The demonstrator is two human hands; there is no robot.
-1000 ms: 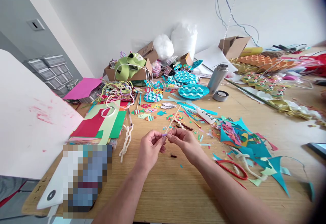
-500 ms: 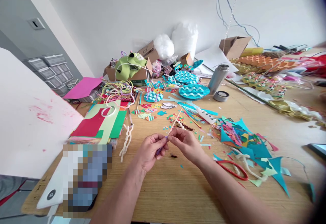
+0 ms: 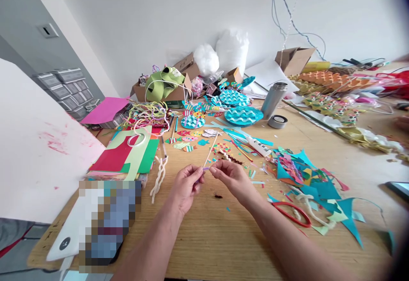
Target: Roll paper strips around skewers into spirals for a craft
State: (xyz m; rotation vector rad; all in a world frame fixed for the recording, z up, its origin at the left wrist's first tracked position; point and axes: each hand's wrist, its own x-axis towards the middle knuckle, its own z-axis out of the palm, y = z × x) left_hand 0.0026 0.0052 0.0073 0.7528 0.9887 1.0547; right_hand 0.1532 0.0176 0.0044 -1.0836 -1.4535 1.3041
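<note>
My left hand [image 3: 188,185] is closed around the lower end of a thin wooden stick [image 3: 211,149], which points up and away over the table. A purple pipe cleaner [image 3: 206,169] runs from those fingers across to my right hand [image 3: 232,179]. The thumb and forefinger of that hand pinch its free end. Most of the pipe cleaner is hidden in my left fingers. Just beyond the hands lie a brown and white twisted pipe cleaner [image 3: 233,157] and tiny paper bits. A small dark brown scrap [image 3: 218,196] rests on the wood between my wrists.
Red-handled scissors [image 3: 292,213] and teal paper scraps [image 3: 326,189] lie to the right. A glue tube [image 3: 258,146], a steel flask [image 3: 274,98] and paper fish [image 3: 190,138] are farther back. Coloured sheets [image 3: 108,157] and white braided cord [image 3: 158,178] are at left.
The stick has swung to the left and stands more upright. My right fingers have moved slightly away from the left ones, and a short stretch of purple pipe cleaner now shows between them.
</note>
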